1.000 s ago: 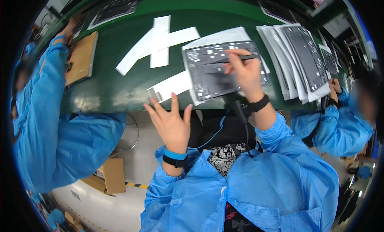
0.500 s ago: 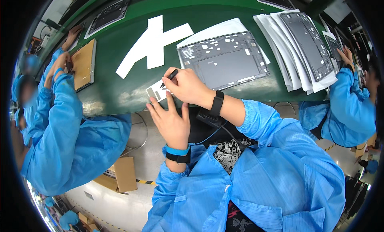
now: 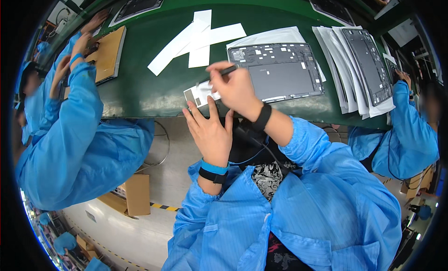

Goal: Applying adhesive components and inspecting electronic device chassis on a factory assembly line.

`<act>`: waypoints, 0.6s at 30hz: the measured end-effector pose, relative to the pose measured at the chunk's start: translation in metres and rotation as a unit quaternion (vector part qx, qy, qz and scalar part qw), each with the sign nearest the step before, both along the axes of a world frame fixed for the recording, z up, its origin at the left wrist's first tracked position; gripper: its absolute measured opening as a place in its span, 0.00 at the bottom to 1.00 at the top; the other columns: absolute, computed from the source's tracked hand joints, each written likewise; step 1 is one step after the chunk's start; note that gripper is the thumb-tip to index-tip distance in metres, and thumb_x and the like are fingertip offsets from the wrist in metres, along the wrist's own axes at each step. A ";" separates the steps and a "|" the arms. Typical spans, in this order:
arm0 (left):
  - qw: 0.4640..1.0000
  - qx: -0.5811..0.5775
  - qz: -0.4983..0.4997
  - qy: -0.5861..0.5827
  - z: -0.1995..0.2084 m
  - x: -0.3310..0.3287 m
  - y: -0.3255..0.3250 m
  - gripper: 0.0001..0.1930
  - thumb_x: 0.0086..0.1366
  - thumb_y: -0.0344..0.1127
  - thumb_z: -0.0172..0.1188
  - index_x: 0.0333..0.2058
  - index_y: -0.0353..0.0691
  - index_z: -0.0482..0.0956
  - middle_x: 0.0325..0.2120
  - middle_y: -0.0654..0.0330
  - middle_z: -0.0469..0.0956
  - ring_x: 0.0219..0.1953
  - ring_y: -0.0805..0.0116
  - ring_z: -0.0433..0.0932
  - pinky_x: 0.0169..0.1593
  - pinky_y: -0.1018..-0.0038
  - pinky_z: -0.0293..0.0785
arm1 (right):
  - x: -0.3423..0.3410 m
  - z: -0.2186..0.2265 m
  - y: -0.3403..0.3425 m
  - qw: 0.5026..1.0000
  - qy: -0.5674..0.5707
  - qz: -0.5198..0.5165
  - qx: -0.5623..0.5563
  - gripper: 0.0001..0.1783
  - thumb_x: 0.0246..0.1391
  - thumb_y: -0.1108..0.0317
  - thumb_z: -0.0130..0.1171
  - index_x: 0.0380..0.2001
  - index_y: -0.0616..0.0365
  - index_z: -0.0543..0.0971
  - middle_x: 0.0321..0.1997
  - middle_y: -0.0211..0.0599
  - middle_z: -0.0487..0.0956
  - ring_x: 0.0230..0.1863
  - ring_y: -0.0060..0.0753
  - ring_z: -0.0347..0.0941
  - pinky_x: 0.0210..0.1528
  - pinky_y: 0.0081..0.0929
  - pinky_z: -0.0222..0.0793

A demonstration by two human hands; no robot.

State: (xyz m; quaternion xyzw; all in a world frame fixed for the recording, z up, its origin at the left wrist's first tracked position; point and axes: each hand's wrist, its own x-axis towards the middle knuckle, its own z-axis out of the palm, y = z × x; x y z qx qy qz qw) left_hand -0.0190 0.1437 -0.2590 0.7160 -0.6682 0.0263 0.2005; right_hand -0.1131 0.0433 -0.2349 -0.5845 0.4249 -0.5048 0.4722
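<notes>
My right hand (image 3: 235,86) pinches a slim black pen-like tool (image 3: 228,70); its tip, smeared by motion, hovers over a small white sheet. That sheet (image 3: 190,94), with light and dark rectangular patches, lies near the table's front edge. Fingers spread, my left hand (image 3: 210,133) rests its fingertips on the sheet's near edge. To the right, a dark grey tablet-like housing (image 3: 280,79) with several small white pieces stuck on it lies over white wrapping (image 3: 275,36). Part of the sheet is hidden behind my right hand.
White strips (image 3: 199,54) lie crossed on the green table (image 3: 144,91). At right, white sleeves (image 3: 329,70) are stacked with another dark housing (image 3: 368,65) on top. A co-worker (image 3: 60,145) handles a brown board (image 3: 109,54) at left; another (image 3: 406,135) sits at right.
The tool has swung from pointing down at the sheet to lying nearly level above it. My left hand stays at the sheet's near edge. The whole view has shifted slightly.
</notes>
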 end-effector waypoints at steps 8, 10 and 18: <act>0.998 -0.052 -0.012 -0.013 0.020 -0.025 -0.011 0.26 0.64 0.40 0.59 0.58 0.35 0.70 0.62 0.36 0.60 0.65 0.31 0.56 0.65 0.47 0.55 | -0.221 0.028 0.001 0.989 0.022 -0.149 0.006 0.16 0.61 0.69 0.54 0.49 0.69 0.73 0.23 0.31 0.76 0.24 0.20 0.73 0.33 0.21 0.73; 0.991 -0.059 -0.102 0.063 0.033 -0.050 -0.020 0.25 0.63 0.37 0.59 0.57 0.34 0.71 0.61 0.36 0.61 0.64 0.33 0.57 0.65 0.48 0.56 | -0.256 0.022 0.015 0.981 0.047 -0.189 0.021 0.20 0.62 0.69 0.54 0.53 0.69 0.69 0.21 0.29 0.74 0.23 0.20 0.72 0.32 0.21 0.72; 0.924 0.010 -0.334 0.187 0.021 -0.172 -0.056 0.24 0.62 0.31 0.59 0.55 0.27 0.68 0.60 0.34 0.61 0.65 0.35 0.58 0.65 0.53 0.59 | -0.275 0.002 0.032 0.957 0.124 -0.261 0.005 0.20 0.61 0.70 0.55 0.54 0.65 0.68 0.27 0.34 0.76 0.27 0.26 0.77 0.32 0.25 0.72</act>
